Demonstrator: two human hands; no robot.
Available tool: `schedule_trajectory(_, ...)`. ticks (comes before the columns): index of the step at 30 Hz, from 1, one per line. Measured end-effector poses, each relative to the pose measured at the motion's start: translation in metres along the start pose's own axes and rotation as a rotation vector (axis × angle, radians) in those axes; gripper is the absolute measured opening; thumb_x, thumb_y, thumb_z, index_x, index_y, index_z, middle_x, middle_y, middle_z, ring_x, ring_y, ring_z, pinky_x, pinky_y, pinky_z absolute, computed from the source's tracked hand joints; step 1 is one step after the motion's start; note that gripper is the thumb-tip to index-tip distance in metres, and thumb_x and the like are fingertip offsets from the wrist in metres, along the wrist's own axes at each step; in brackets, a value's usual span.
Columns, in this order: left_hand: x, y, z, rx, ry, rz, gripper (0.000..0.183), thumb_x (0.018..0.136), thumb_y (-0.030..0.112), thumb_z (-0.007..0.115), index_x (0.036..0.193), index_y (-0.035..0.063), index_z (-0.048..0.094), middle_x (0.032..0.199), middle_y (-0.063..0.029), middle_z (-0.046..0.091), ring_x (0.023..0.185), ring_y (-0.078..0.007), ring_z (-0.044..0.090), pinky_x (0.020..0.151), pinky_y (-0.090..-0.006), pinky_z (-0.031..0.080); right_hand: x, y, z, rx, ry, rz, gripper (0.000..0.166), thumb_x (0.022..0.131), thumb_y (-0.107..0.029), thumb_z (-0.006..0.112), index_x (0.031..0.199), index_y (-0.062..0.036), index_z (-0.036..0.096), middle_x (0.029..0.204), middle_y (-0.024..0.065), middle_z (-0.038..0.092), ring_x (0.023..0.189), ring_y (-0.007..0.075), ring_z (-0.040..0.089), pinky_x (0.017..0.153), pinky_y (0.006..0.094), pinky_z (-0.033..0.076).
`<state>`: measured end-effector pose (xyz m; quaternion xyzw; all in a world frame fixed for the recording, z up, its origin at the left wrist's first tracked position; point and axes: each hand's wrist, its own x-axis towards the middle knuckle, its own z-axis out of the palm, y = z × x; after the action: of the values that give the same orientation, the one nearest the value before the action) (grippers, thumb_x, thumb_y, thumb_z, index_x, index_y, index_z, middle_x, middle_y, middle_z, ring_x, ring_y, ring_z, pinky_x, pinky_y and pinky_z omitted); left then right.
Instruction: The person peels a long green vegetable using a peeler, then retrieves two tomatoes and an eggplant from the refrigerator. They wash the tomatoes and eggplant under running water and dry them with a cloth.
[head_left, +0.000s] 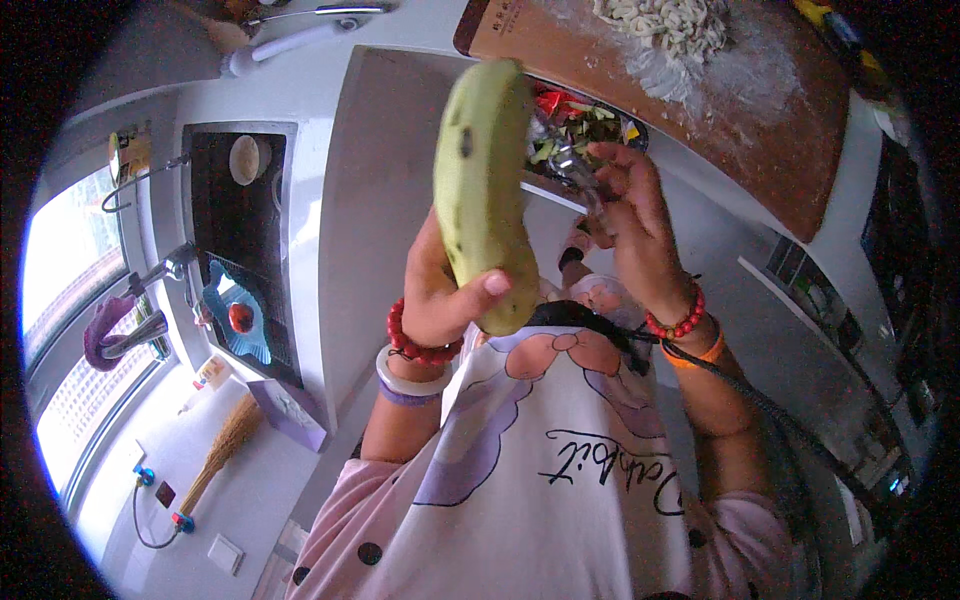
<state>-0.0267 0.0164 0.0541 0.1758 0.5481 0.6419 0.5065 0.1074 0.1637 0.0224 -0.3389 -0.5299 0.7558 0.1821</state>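
A long pale green squash or gourd (484, 180) with dark spots stands nearly upright in my left hand (442, 292), the thumb across its lower part. To its right, my right hand (637, 217) grips a shiny metal tool (574, 169), blurred and partly hidden by the fingers; it looks like a peeler, though its exact kind is unclear. Beyond this tool and partly behind the squash is a bin (637, 131) holding green peelings and red packaging.
A floured wooden board (787, 150) with a pile of dough pieces (667, 26) lies at the upper right. On the left are a dark sink (225, 202), a blue basket (251, 341) with a red-orange item, a faucet (176, 262) and a straw brush (225, 442).
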Motion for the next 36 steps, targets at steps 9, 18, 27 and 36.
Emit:
schedule_trajectory(9,0.008,-0.003,0.010,-0.360,0.020,-0.049,0.077,0.071,0.026,0.058,0.136,0.0010,0.024,0.107,-0.0183,0.053,0.092,-0.0286,0.059,0.079,-0.0384,0.049,0.003,-0.014,-0.023,0.398,-0.025,0.199,0.051,0.090,-0.045,0.038,0.116,-0.0022,0.049,0.065,-0.0077,0.033,0.050,0.0020,0.024,0.043,0.0172,0.019)
schedule_trajectory(18,0.013,-0.028,-0.006,-0.530,-0.051,-0.059,0.070,0.075,0.040,0.061,0.126,-0.0007,0.036,0.099,-0.0167,0.055,0.084,-0.0266,0.059,0.072,-0.0368,0.052,-0.001,-0.022,-0.010,-0.575,-0.058,-0.316,0.028,0.087,-0.017,0.058,0.108,0.0003,0.052,0.080,0.0115,0.062,0.070,0.0263,0.061,0.064,0.0333,0.048)
schedule_trajectory(27,0.019,-0.025,-0.004,-0.354,0.036,-0.093,0.069,0.075,0.036,0.057,0.129,0.0004,0.033,0.100,-0.0196,0.056,0.075,-0.0276,0.062,0.064,-0.0369,0.054,-0.008,-0.011,-0.014,-0.677,0.029,-0.446,0.033,0.085,-0.016,0.062,0.111,0.0006,0.051,0.080,0.0111,0.060,0.065,0.0213,0.058,0.059,0.0294,0.046)
schedule_trajectory(36,0.020,-0.055,-0.020,-0.422,-0.057,0.053,0.076,0.071,0.039,0.074,0.126,0.0023,0.037,0.110,-0.0160,0.055,0.088,-0.0252,0.061,0.072,-0.0368,0.053,-0.023,-0.028,-0.004,-0.539,0.005,-0.333,0.015,0.086,-0.017,0.059,0.091,-0.0029,0.057,0.062,0.0042,0.054,0.050,0.0135,0.048,0.048,0.0271,0.038)
